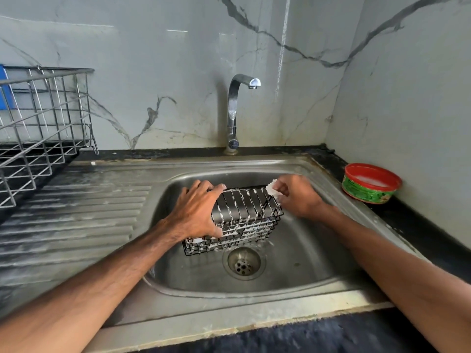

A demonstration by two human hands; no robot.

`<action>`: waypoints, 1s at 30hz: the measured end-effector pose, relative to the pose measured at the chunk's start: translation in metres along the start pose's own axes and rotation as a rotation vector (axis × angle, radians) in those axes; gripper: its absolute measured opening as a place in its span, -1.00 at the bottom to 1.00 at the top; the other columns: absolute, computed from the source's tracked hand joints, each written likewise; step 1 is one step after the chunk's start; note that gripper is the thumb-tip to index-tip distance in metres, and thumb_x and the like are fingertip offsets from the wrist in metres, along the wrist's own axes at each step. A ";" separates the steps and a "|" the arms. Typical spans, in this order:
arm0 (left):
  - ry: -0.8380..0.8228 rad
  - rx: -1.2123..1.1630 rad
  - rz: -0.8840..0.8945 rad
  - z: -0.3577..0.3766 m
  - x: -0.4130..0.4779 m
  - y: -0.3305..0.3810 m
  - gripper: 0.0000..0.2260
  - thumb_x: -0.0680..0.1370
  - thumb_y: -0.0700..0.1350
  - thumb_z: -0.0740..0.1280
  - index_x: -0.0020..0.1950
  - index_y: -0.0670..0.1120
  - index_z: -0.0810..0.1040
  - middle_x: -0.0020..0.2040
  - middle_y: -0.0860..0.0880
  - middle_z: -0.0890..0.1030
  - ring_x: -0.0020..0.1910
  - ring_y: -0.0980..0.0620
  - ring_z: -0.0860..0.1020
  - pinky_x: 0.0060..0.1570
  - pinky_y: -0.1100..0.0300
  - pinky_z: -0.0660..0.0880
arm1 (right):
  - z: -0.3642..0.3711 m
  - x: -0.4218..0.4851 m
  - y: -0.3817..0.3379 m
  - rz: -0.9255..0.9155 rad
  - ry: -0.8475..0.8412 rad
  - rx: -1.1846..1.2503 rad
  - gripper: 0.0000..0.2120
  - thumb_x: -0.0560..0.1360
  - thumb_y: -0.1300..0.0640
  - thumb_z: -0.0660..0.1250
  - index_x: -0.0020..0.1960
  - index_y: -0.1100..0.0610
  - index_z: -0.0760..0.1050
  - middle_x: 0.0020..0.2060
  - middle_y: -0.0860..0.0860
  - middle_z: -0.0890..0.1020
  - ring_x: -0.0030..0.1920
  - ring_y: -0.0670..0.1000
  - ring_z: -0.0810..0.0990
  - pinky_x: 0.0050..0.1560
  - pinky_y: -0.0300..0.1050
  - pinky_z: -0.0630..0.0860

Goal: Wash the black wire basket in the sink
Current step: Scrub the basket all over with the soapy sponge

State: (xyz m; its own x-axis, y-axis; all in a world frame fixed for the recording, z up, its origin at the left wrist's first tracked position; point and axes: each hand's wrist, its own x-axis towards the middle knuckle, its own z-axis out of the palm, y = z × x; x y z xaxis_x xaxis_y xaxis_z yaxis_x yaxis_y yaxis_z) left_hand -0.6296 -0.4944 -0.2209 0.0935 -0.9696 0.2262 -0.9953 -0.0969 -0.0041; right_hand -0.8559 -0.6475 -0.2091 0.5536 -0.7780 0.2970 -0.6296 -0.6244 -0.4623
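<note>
Two hands on the job, both in the basin of the stainless steel sink (300, 266). Rectangular black wire basket (248, 221) sits tipped on its side in the basin, long axis running left to right, lower edge just behind the round steel drain (243, 262); can't tell if it touches the sink floor. Basket look: thin black bars, closely spaced parallel ones across the upper face, stacked horizontal ones on the near side. White foam streaks nearly every bar, heaviest along the near lower rows. A smooth grey surface shows behind the upper bars; can't tell what it is. Left hand (196, 212) grips the basket's left end, fingers curled over the top edge, thumb down on the near side. Right hand (297, 196) pinches a small white soapy scrub pad (271, 187), pressed to the basket's far right top corner. Basin floor is wet, with foam spots near the drain. Curved chrome tap (233, 110) stands behind the basin at the marble-pattern wall. Round green tub with a red rim (369, 186) sits on the dark counter right of the sink, whitish paste inside. Silver wire dish rack (43, 118) stands at the far left, beside the ribbed steel drainboard (76, 215).
</note>
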 end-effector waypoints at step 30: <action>0.027 -0.165 -0.040 0.005 0.003 -0.001 0.02 0.18 0.17 0.67 0.44 -0.15 0.21 0.26 -0.03 0.45 0.24 -0.02 0.53 0.28 -0.19 0.48 | -0.025 -0.009 -0.001 0.483 -0.132 0.756 -0.84 0.51 0.40 0.40 0.09 0.38 0.58 0.02 0.22 0.69 -0.06 0.15 0.73 -0.09 -0.04 0.69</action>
State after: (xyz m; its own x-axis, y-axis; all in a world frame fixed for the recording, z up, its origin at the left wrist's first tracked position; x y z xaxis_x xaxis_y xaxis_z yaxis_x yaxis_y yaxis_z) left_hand -0.6282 -0.4987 -0.2252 0.1346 -0.9590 0.2495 -0.9817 -0.0949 0.1648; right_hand -0.8733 -0.6413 -0.1906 0.4096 -0.9001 -0.1483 -0.3092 0.0159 -0.9509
